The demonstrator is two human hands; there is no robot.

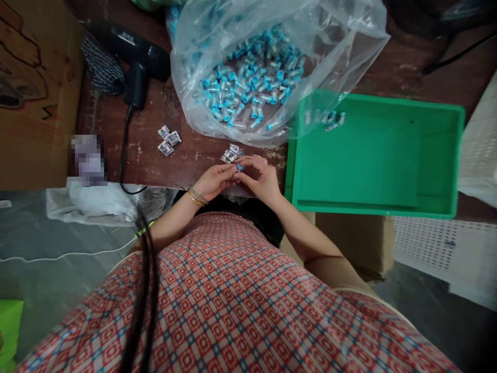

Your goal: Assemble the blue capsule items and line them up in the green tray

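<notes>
My left hand [213,182] and my right hand [261,178] meet at the table's front edge, both with fingers pinched together. Between the fingertips shows a small blue-capped vial [239,167], its body mostly covered by the fingers. Just beyond the hands lies a little pile of small printed packets [230,154]. Several more packets [169,139] sit to the left. A large clear plastic bag [190,111] lies open behind, holding many clear vials with blue caps [248,85].
To the right stands a green tray [378,210] with a few small vials [334,120] in its far left corner. A black hair dryer [136,65] lies at the left, its cord hanging over the edge. A cardboard box [39,103] borders the far left.
</notes>
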